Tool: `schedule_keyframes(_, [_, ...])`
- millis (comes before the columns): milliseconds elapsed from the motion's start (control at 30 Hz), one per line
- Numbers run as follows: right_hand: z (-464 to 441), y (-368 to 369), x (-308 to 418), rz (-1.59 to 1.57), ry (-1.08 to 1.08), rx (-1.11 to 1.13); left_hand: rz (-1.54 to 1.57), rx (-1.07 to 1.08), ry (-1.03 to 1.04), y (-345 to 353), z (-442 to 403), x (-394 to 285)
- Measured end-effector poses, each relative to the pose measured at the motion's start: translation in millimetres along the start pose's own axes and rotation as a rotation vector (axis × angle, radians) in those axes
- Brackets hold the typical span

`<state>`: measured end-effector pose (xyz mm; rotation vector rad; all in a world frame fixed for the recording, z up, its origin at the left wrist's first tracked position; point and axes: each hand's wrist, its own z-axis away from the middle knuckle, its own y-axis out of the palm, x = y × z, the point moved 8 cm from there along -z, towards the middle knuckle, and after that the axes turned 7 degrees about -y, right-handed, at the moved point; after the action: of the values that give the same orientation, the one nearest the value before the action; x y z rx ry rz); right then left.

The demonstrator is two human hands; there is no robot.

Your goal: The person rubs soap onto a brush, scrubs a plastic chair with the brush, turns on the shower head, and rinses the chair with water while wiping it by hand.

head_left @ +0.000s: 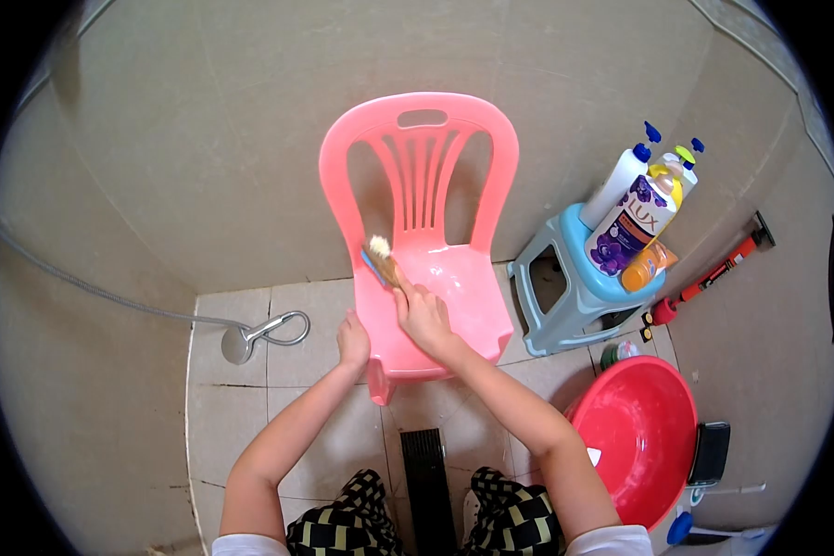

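Observation:
A pink plastic chair [420, 111] stands on the tiled floor, facing me, with wet spots shining on its seat. My right hand [423, 318] is closed round a wooden-backed brush [381, 263], held at the left rear part of the seat. The brush has blue along one side and a pale tuft at its far end. At the chair's left front edge rests my left hand [353, 341], its fingers partly hidden against the side of the seat.
A blue stool [551, 306] with pump bottles, one a purple and white bottle [628, 225], stands right of the chair. Nearer me is a red basin [641, 445]. A shower head [237, 345] with its hose lies on the left floor. A black grate [426, 486] lies between my feet.

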<state>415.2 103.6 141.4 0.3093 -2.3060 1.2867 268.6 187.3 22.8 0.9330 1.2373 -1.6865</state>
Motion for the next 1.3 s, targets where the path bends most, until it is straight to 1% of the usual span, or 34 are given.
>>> schedule_keyframes(33, [-7,-1,1,-0.002,-0.002,0.004,0.000,-0.003,-0.003,1,-2,4])
schedule_keyframes(100, [-16,-5,10,-0.016,-0.089,-0.041,0.062,0.021,0.014,4,-6,7])
schedule_keyframes(400, [1,27,-1,0.087,-0.045,-0.042,-0.019,-0.016,0.055,2,-2,0])
schedule_keyframes(533, [6,40,-19,0.132,-0.054,-0.049,-0.040,0.025,0.064,4,-9,5])
schedule_keyframes(633, [6,42,-27,0.199,-0.038,0.013,-0.072,0.033,0.037,6,-10,13])
schedule_keyframes(733, [-3,40,-29,0.235,-0.052,0.041,0.005,0.044,0.040,8,-12,9])
schedule_keyframes(800, [-6,37,-30,0.313,-0.089,0.053,0.047,0.047,0.031,6,-8,8])
schedule_keyframes(900, [-5,28,-41,0.358,-0.107,0.095,0.076,0.073,0.025,6,-3,2])
schedule_keyframes(1033, [6,8,-65,0.387,-0.079,0.114,0.120,0.081,0.058,11,-18,19])
schedule_keyframes(1100, [12,-10,-81,0.462,-0.068,0.104,-0.009,0.058,0.035,10,-18,22])
schedule_keyframes(1133, [14,-20,-86,0.465,-0.064,0.107,-0.009,0.063,0.032,9,-12,15])
schedule_keyframes(1200, [18,-32,-95,0.525,-0.059,0.208,0.060,0.086,0.061,5,-2,0])
schedule_keyframes(1233, [22,-39,-98,0.528,-0.056,0.210,0.061,0.090,0.059,7,-2,2])
schedule_keyframes(1300, [26,-58,-100,0.556,-0.058,0.139,0.077,0.090,0.049,7,-6,6])
